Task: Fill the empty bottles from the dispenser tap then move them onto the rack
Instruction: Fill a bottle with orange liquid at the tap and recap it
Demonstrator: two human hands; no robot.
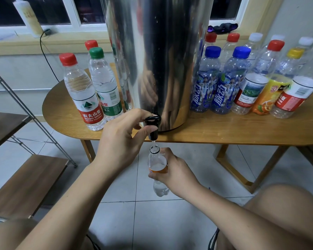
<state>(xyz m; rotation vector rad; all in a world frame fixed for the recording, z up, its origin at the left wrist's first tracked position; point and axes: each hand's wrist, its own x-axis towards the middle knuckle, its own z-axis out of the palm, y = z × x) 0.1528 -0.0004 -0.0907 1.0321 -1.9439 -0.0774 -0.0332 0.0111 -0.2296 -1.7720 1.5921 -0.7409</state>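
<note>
Wooden oval table point(224, 130) holding a tall stainless-steel dispenser point(161, 51). Left hand point(119, 136) pinches its black tap point(153, 126) between curled fingers and thumb. Right hand point(172, 170) grips an uncapped clear plastic bottle with orange label point(155, 160) directly beneath the spout, water running in. A red-capped bottle reading "NONGFU SPRING" point(81, 91) stands left of the dispenser.

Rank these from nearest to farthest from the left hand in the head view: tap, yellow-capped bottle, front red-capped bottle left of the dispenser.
1. Tap: the left hand grips its lever, at the foot of the dispenser.
2. Front red-capped bottle: on the table, left of the dispenser.
3. Yellow-capped bottle: far right of the table.
</note>
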